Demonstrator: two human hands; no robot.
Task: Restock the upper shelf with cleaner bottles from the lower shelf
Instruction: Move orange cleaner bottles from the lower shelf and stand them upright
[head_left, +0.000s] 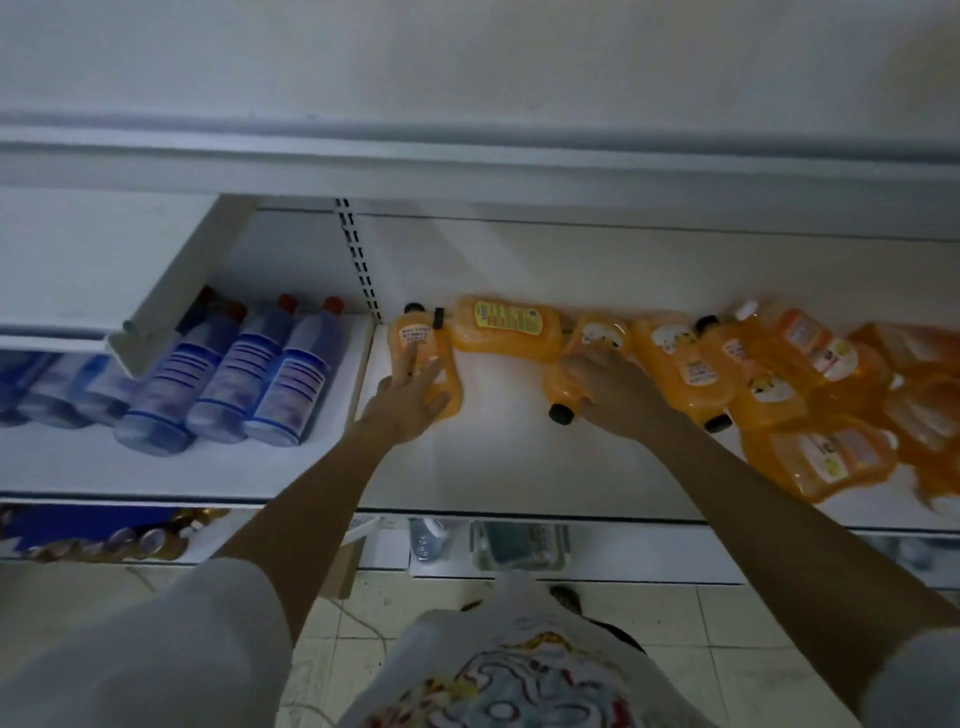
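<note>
Bottles of orange cleaner lie flat on the lower shelf (493, 457), which runs across the middle of the frame; none is standing.

Left hand (410, 402): fingers straight and spread, laid over the leftmost orange bottle (431, 358), cap pointing to the back panel. No curl round it is visible. Judged a steadying or reaching touch, not yet a grip.

Right hand (610, 387): fingers wrapped over the body of the black-capped bottle (563, 400), cap pointing out toward the shelf's front edge. Held by the body, probably because it sits at the edge of the orange pile (779, 374) and has to be drawn clear of its neighbours.

Upper shelf (519, 171): only its front lip shows, across the top of the frame; its surface is hidden, so the stock on it cannot be told.

Surroundings: a sideways bottle (506, 327) with a yellow label lies against the back panel between the two hands. Blue bottles (234, 374) lie in a row at centre left, past the slotted upright (358, 260). A white bracket (171, 280) slants down at upper left.

Obstruction, as judged: the lip overhangs the bottles, so a lift likely has to come outward first; the loose pile at right could slide when one bottle is pulled.
</note>
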